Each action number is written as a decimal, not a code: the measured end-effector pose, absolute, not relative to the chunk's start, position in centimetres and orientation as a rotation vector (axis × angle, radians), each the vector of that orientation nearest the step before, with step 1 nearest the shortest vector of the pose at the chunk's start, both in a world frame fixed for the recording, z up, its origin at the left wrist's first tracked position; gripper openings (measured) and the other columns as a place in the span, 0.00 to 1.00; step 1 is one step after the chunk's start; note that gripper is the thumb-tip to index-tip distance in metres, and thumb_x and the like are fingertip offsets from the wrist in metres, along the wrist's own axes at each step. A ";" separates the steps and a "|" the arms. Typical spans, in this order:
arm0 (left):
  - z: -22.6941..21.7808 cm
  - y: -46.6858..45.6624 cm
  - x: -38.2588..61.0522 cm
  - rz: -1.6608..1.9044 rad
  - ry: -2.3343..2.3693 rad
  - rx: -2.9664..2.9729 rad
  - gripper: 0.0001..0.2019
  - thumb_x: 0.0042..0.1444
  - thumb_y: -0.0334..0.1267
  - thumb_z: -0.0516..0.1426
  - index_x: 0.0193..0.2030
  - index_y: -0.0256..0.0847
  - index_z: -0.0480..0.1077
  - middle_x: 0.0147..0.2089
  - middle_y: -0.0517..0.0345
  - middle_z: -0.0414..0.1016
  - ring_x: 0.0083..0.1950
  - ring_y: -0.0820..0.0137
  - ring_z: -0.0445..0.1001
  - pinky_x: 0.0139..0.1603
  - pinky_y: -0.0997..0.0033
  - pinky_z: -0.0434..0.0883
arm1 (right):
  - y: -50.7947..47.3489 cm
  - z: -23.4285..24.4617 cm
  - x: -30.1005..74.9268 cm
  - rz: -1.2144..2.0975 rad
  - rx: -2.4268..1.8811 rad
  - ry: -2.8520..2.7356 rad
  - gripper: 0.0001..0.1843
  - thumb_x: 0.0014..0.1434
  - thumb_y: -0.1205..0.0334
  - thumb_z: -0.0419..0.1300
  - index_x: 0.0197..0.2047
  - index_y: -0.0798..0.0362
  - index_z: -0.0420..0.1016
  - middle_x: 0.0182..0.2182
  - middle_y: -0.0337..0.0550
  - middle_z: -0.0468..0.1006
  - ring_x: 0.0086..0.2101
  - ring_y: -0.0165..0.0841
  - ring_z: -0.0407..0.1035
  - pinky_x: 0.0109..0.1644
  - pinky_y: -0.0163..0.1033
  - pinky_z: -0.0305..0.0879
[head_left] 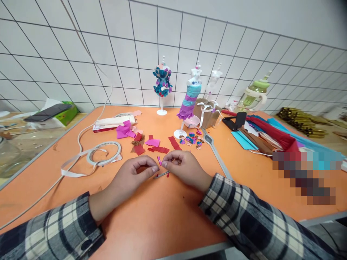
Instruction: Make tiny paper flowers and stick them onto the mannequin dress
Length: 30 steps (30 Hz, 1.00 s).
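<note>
My left hand (133,175) and my right hand (184,167) rest close together on the orange table (162,216), fingers curled and pinched. Between their fingertips is a tiny pink paper scrap (159,161); both hands seem to pinch it. A thin grey tool (162,175) lies on the table just under the fingers, with small red bits beside it. Red and pink paper pieces (151,143) lie scattered just beyond my hands.
Tape rolls with loose white strips (104,153) lie at the left. Small mannequins (163,81) (189,99) decorated with paper stand at the back, next to a paper bag (207,113), a bottle (253,95) and stacked coloured sheets (265,137). A cable (81,137) runs along the left.
</note>
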<state>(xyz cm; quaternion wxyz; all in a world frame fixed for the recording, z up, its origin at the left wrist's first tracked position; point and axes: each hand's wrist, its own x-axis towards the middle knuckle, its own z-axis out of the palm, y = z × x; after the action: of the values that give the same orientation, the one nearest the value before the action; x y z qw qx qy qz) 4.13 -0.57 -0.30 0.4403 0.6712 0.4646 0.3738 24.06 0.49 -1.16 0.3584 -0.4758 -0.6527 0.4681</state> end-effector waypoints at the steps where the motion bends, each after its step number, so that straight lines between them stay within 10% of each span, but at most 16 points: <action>1: -0.3 -0.6 4.1 0.945 1.159 1.654 0.13 0.51 0.51 0.65 0.27 0.45 0.78 0.30 0.56 0.81 0.34 0.61 0.77 0.40 0.66 0.75 | 0.6 -1.2 24.2 1.226 -1.217 -1.681 0.08 0.59 0.58 0.65 0.34 0.54 0.80 0.25 0.35 0.72 0.25 0.26 0.60 0.31 0.34 0.57; 24: -1.0 -0.1 4.4 0.842 1.286 1.677 0.12 0.47 0.51 0.66 0.27 0.45 0.82 0.30 0.55 0.85 0.34 0.60 0.80 0.38 0.66 0.75 | 0.3 -0.8 24.8 0.613 -1.211 -2.125 0.06 0.63 0.68 0.62 0.38 0.51 0.82 0.33 0.40 0.80 0.33 0.31 0.68 0.38 0.37 0.58; 30: -0.4 0.0 4.4 0.898 1.292 1.616 0.12 0.46 0.51 0.67 0.27 0.46 0.82 0.29 0.55 0.84 0.32 0.61 0.78 0.38 0.65 0.76 | 0.4 -0.7 24.4 0.988 -1.285 -1.864 0.09 0.61 0.57 0.66 0.40 0.53 0.82 0.30 0.37 0.78 0.29 0.29 0.67 0.36 0.36 0.61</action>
<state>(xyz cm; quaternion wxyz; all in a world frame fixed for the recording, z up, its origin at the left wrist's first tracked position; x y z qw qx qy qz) 4.41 -0.04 -0.41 0.4288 0.6473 0.5175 0.3596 24.36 0.40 -0.70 0.3296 -0.4911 -0.7125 0.3775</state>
